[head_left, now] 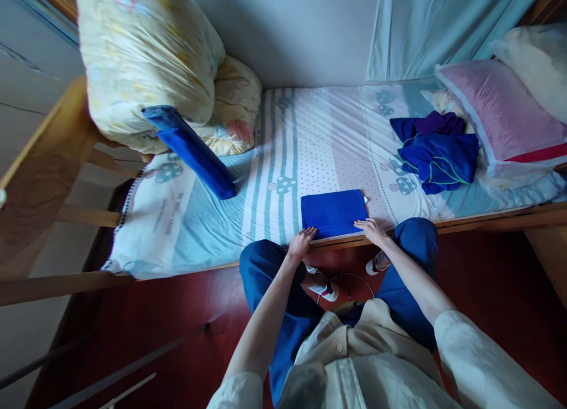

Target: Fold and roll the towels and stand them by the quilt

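A flat rectangle of folded blue cloth (334, 213) lies on the bed near its front edge, with a small white tag showing at its right side. My left hand (303, 242) rests at the cloth's near left corner, fingers stretched out over it. At the near right corner, my right hand (372, 230) touches the cloth with its fingers extended and fairly flat. Whether either thumb goes under the edge is hidden. To the left, a long narrow folded blue piece (199, 155) leans from the bedding down onto the sheet.
A crumpled blue garment with green trim (443, 158) lies to the right, beside a pink pillow (505, 110). Large yellowish bundled bedding (150, 60) stands at the left end. The patterned sheet (279, 143) covers the bed; its wooden rail (487, 218) runs along the front.
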The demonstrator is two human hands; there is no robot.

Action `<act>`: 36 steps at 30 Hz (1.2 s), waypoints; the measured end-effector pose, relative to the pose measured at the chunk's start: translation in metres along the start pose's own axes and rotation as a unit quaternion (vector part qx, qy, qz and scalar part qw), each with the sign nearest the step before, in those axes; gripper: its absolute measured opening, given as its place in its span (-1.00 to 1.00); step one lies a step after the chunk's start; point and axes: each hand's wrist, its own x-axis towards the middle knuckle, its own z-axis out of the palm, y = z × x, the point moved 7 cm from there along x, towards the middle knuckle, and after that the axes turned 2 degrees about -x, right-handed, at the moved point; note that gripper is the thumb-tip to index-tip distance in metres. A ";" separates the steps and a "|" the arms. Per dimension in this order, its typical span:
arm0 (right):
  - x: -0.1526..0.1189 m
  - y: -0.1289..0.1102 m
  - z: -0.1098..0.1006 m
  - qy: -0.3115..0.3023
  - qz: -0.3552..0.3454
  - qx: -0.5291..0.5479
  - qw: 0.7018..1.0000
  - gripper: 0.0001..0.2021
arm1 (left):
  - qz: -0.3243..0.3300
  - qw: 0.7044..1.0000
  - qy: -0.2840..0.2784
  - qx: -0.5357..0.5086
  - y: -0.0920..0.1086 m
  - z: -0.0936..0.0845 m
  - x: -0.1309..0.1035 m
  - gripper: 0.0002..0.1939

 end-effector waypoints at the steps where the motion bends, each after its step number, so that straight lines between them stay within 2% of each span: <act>1: -0.001 -0.001 -0.002 -0.001 0.005 0.007 1.000 -0.34 | -0.004 1.000 -0.003 -0.012 0.000 -0.002 -0.001 -0.26; 5: -0.007 0.004 -0.013 -0.004 0.052 0.052 0.997 -0.42 | -0.054 0.995 0.009 -0.088 -0.004 -0.012 -0.007 -0.29; 9: -0.008 0.018 -0.020 0.004 0.139 0.137 0.981 -0.55 | -0.124 0.973 0.067 -0.184 -0.016 -0.027 -0.010 -0.44; 14: -0.004 0.036 -0.020 0.075 0.198 0.227 0.951 -0.71 | -0.220 0.920 0.137 -0.295 -0.032 -0.036 -0.011 -0.68; 16: -0.002 0.042 -0.016 0.107 0.213 0.264 0.935 -0.73 | -0.245 0.894 0.151 -0.345 -0.035 -0.032 -0.010 -0.67; 19: 0.000 0.052 -0.008 0.147 0.237 0.312 0.908 -0.70 | -0.259 0.863 0.161 -0.403 -0.034 -0.026 -0.008 -0.55; 22: 0.002 0.060 -0.001 0.175 0.259 0.349 0.883 -0.62 | -0.265 0.859 0.179 -0.400 -0.033 -0.026 -0.008 -0.51; 26: 0.002 0.066 0.003 0.193 0.282 0.381 0.859 -0.56 | -0.292 0.867 0.203 -0.350 -0.038 -0.030 -0.008 -0.65; 30: -0.001 0.067 0.003 0.174 0.301 0.357 0.867 -0.55 | -0.341 0.866 0.184 -0.316 -0.045 -0.023 -0.009 -0.77; 36: -0.001 0.067 0.005 0.161 0.310 0.334 0.876 -0.50 | -0.383 0.869 0.164 -0.265 -0.053 -0.015 -0.010 -0.74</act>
